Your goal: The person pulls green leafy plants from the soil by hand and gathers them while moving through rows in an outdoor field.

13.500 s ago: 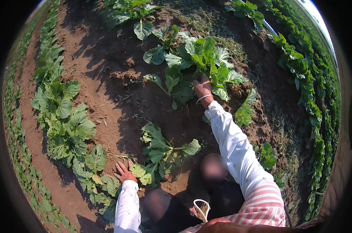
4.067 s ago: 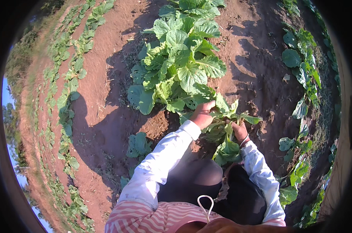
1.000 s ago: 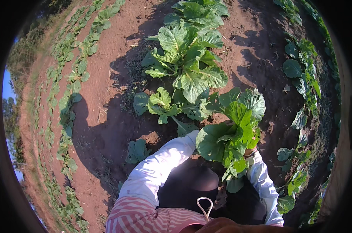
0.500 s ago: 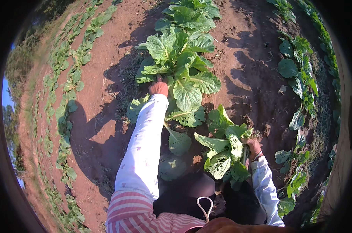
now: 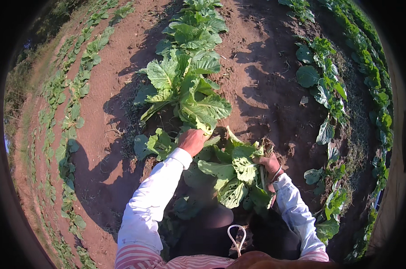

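Note:
My left hand [image 5: 192, 141] is closed at the near end of a large green leaf [image 5: 197, 114]. That leaf belongs to a leafy green plant [image 5: 169, 77] standing in the middle row; the fingertips are partly hidden by the hand. My right hand [image 5: 269, 165] grips a bunch of leafy greens [image 5: 232, 167] by its stem end, low and close to my knees. Many of the bunch's broad leaves are riddled with holes, and they spread left from the hand. What look like soil-covered roots [image 5: 266, 147] stick up beyond the right hand's fingers.
The middle row of leafy plants [image 5: 196, 31] runs on away from me. More rows grow on the left [image 5: 73, 116] and right [image 5: 324, 89], with reddish-brown soil [image 5: 252, 71] between them. Dry weeds [image 5: 357, 148] lie along the right row. My dark-clad knees [image 5: 207, 224] are at the bottom.
My left hand has drawn back toward me from within the plant and bends a leaf along. My right hand still holds the bunch. The whole view has shifted slightly.

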Demonstrator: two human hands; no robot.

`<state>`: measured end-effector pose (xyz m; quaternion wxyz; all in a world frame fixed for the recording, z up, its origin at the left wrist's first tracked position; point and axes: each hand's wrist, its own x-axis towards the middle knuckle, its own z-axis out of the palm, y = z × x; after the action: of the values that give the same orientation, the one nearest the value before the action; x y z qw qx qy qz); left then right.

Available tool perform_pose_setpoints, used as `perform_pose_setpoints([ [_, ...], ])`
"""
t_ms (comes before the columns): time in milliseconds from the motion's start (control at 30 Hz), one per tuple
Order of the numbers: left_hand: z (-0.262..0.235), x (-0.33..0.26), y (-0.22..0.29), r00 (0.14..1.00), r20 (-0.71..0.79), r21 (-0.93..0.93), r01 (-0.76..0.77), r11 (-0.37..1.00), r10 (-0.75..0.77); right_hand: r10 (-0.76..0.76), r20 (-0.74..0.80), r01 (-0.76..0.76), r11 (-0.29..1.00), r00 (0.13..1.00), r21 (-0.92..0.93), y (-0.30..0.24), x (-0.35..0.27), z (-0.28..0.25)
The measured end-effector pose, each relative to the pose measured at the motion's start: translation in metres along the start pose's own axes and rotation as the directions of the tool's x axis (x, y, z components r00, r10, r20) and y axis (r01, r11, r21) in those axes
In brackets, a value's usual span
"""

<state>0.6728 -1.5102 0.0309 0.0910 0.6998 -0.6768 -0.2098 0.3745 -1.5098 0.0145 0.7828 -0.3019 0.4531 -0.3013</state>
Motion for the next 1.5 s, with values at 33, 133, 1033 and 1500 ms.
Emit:
perform_pose_setpoints([
  [33,0.008,-0.005,0.019,0.991,0.002,0.009,-0.135,0.991,0.135,-0.034,0.040,0.035,0.998,0.999,-0.044,-0.003,0.005,0.004],
  [133,0.035,-0.013,0.056,0.960,0.032,-0.156,-0.272,0.950,0.280,0.039,0.234,-0.045,0.999,0.971,0.023,-0.016,0.019,0.016],
  [1033,-0.028,-0.048,-0.014,0.680,0.258,0.480,0.526,0.702,-0.686,0.298,0.000,0.176,-0.566,0.955,-0.806,-0.166,0.118,-0.189],
  [1500,-0.074,-0.037,-0.012,0.794,-0.028,-0.009,0.608,0.794,-0.608,0.411,0.062,0.322,-0.602,0.909,-0.730,-0.169,0.141,-0.192],
])
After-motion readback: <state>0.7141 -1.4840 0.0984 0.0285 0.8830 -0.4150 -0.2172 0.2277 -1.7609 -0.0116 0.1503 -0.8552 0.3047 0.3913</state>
